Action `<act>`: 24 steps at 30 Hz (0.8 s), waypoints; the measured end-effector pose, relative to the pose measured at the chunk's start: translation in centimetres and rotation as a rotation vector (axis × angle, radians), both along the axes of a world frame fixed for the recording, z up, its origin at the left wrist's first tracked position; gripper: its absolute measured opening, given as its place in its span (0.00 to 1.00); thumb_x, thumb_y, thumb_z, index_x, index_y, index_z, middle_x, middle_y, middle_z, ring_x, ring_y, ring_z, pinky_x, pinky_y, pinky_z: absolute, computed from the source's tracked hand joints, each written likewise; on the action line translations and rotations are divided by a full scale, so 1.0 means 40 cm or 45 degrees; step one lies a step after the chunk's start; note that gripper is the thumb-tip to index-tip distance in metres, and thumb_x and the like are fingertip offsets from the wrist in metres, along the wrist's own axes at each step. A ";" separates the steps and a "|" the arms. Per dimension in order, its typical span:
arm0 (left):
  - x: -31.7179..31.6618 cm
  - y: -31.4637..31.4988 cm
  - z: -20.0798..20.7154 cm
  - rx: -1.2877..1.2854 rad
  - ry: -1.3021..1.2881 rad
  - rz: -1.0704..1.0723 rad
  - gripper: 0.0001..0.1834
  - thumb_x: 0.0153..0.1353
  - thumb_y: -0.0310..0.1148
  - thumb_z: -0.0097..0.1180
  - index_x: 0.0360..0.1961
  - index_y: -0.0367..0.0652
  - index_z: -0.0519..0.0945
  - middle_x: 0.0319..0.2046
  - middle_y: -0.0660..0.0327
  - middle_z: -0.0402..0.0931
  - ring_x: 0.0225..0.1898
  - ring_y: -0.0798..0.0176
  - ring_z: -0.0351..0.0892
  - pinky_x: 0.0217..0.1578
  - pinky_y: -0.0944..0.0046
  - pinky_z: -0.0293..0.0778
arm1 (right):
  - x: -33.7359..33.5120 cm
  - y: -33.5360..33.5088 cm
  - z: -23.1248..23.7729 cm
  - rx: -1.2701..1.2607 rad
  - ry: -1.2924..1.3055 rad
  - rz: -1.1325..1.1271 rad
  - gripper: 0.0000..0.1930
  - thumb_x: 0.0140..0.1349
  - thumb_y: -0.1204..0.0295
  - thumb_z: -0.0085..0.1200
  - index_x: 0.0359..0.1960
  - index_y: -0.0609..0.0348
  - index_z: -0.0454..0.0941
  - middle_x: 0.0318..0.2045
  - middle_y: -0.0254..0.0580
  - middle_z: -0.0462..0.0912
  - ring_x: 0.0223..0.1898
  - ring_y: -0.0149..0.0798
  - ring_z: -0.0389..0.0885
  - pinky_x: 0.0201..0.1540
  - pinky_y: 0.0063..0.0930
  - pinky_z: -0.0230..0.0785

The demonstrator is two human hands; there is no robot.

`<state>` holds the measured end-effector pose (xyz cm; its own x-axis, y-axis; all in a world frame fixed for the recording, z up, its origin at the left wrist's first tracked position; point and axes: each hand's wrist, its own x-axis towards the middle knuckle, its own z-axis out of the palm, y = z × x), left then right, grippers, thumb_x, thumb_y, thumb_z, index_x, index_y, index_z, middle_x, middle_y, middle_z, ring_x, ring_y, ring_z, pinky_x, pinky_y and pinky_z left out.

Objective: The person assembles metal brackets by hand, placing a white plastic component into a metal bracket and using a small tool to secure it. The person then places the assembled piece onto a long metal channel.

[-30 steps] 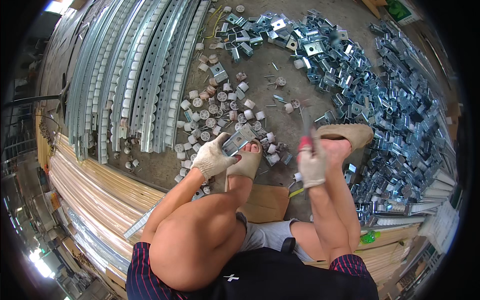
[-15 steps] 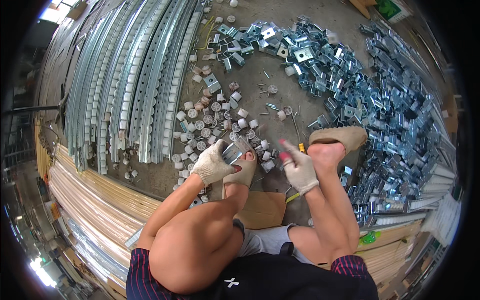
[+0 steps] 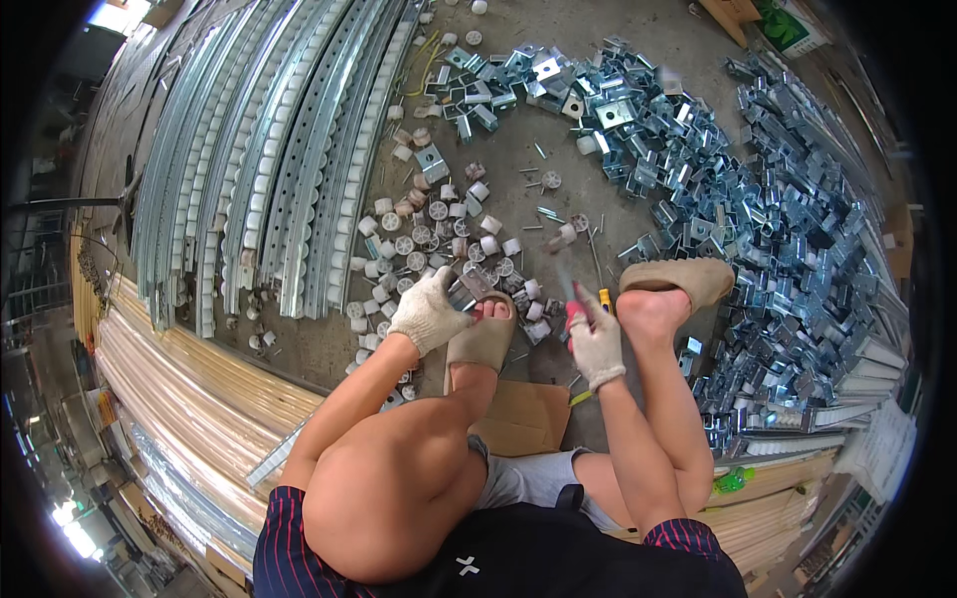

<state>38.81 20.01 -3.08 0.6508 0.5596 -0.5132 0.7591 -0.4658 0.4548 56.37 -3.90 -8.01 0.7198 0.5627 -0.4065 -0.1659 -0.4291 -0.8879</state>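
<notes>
My left hand (image 3: 431, 313), in a white knit glove, is closed around a shiny metal bracket (image 3: 473, 288) just in front of my left sandal (image 3: 480, 339). Its fingers cover part of the bracket. To the right, my gloved right hand (image 3: 595, 344) grips a tool with red at the grip, which looks like a hammer (image 3: 565, 277). Motion smears its shaft and head, which reach away from me. Beside this hand, a yellow-handled object (image 3: 604, 299) lies near my right sandal (image 3: 678, 284). White rollers (image 3: 421, 235) lie scattered beyond the left hand.
Long metal roller tracks (image 3: 284, 159) lie at the left. A heap of metal brackets (image 3: 688, 149) curves from the far middle down the right side. Loose pins (image 3: 548, 212) lie on the floor. Cardboard (image 3: 518, 419) sits between my legs, and wrapped lengths (image 3: 189, 389) lie at lower left.
My right hand has turned slightly, and the blurred tool now shows stretched out away from me. My left hand stays on the bracket by the sandal. The whole view has shifted a little.
</notes>
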 end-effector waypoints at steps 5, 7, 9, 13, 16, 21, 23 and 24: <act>-0.031 -0.009 -0.068 0.526 0.012 -0.089 0.34 0.51 0.49 0.77 0.57 0.46 0.83 0.49 0.50 0.82 0.54 0.44 0.82 0.54 0.46 0.78 | -0.043 -0.047 -0.025 -0.225 0.181 0.023 0.21 0.74 0.70 0.57 0.67 0.48 0.82 0.23 0.27 0.80 0.20 0.21 0.73 0.23 0.26 0.69; -0.056 -0.029 -0.072 0.523 -0.079 -0.004 0.33 0.47 0.44 0.80 0.56 0.48 0.84 0.49 0.52 0.82 0.52 0.45 0.83 0.53 0.46 0.77 | -0.040 -0.099 -0.094 -0.251 -0.151 0.084 0.21 0.73 0.69 0.57 0.66 0.55 0.81 0.38 0.54 0.90 0.35 0.48 0.90 0.42 0.37 0.80; -0.181 -0.050 -0.059 0.755 -0.233 0.138 0.27 0.46 0.41 0.80 0.49 0.49 0.86 0.46 0.53 0.82 0.48 0.45 0.82 0.50 0.46 0.76 | -0.055 -0.063 -0.075 -0.313 -0.171 0.106 0.22 0.72 0.69 0.57 0.66 0.60 0.79 0.51 0.64 0.86 0.51 0.60 0.87 0.55 0.43 0.78; -0.345 -0.138 -0.037 0.701 -0.227 0.515 0.15 0.51 0.35 0.77 0.38 0.48 0.83 0.38 0.56 0.81 0.43 0.47 0.81 0.46 0.46 0.74 | -0.003 -0.050 -0.059 -0.473 -0.660 0.213 0.29 0.70 0.69 0.57 0.73 0.59 0.70 0.57 0.64 0.83 0.55 0.64 0.83 0.57 0.52 0.77; -0.480 -0.201 -0.064 0.258 0.082 0.885 0.16 0.52 0.35 0.76 0.39 0.47 0.83 0.37 0.56 0.82 0.42 0.49 0.81 0.46 0.48 0.75 | 0.029 -0.039 -0.109 -0.541 -0.754 0.226 0.31 0.69 0.69 0.57 0.74 0.56 0.69 0.57 0.64 0.81 0.59 0.65 0.79 0.61 0.53 0.74; -0.562 -0.215 -0.078 -0.132 0.201 1.182 0.16 0.52 0.35 0.76 0.40 0.46 0.84 0.37 0.57 0.83 0.41 0.52 0.82 0.44 0.49 0.76 | 0.107 0.028 -0.052 -0.332 -0.892 0.159 0.25 0.66 0.70 0.61 0.65 0.54 0.78 0.54 0.57 0.81 0.56 0.61 0.81 0.60 0.49 0.75; -0.564 -0.202 -0.070 -0.157 0.189 1.193 0.16 0.53 0.35 0.75 0.41 0.46 0.84 0.37 0.57 0.83 0.41 0.53 0.82 0.44 0.50 0.76 | 0.182 0.056 -0.011 -0.356 -0.905 0.091 0.22 0.68 0.67 0.59 0.64 0.51 0.79 0.56 0.54 0.80 0.59 0.58 0.80 0.61 0.49 0.75; -0.558 -0.193 -0.072 -0.165 0.182 1.193 0.16 0.53 0.35 0.75 0.41 0.45 0.84 0.37 0.57 0.83 0.41 0.53 0.82 0.44 0.51 0.77 | 0.232 0.068 -0.017 -0.390 -0.984 0.045 0.22 0.68 0.66 0.58 0.64 0.50 0.79 0.56 0.54 0.81 0.58 0.58 0.80 0.61 0.49 0.75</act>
